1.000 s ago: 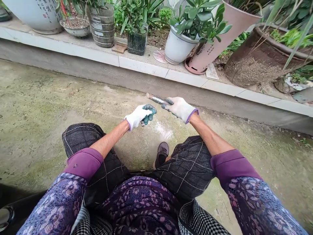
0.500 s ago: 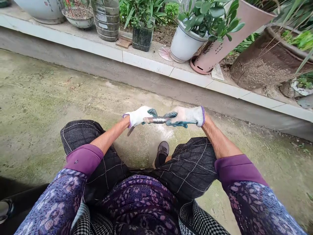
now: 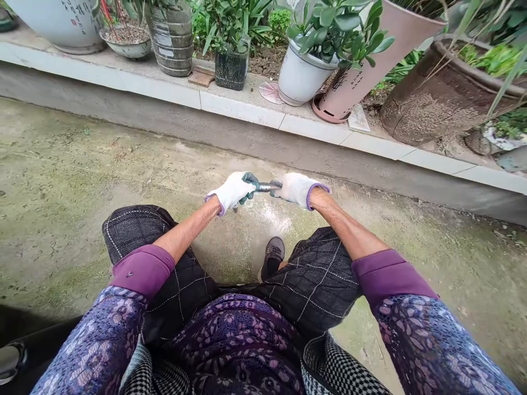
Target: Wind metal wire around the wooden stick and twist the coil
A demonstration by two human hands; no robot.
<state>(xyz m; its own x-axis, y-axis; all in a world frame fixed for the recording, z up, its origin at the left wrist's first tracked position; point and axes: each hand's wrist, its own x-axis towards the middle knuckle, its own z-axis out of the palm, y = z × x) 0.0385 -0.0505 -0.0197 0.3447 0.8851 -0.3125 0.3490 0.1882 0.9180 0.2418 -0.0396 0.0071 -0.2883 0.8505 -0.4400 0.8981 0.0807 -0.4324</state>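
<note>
Metal rod (image 3: 267, 187), short shiny stretch only, lying crosswise and roughly level between both hands, out in front of the knees and well above the ground. Rod ends hidden inside the grip, so full length and end shape not readable from this view. Left hand (image 3: 230, 191) closed around one side of the rod, green rubber fingers (image 3: 250, 180) wrapped over it. Right hand (image 3: 294, 189) closed around the other side, fingertips (image 3: 275, 187) curled onto the metal. Gap between the hands small, exposed metal just bridging it. White knit work gloves (image 3: 298, 187) on both hands, purple cuffs at the wrists. Forearms bare, angled inward from purple sleeves (image 3: 142, 270). Below the hands, pale powdery patch (image 3: 274, 216) on the concrete ground (image 3: 82, 164), with green staining across much of the surface. Dark checked trousers (image 3: 181, 258) over both knees, dark shoe (image 3: 272, 255) between them. Ahead, low concrete curb (image 3: 242, 109) topped with white tile edging. On the ledge, left to right: big white glazed pot (image 3: 57, 22), shallow bowl of gravel (image 3: 125, 46), ribbed container (image 3: 171, 41), small wooden board (image 3: 201, 78), black plant pot (image 3: 231, 68), white plant pot (image 3: 300, 77), pink round mesh disc (image 3: 272, 93), tilted pink pot (image 3: 370, 55) on a saucer, large brown pot (image 3: 444, 93) at the right, all well apart from the hands.
</note>
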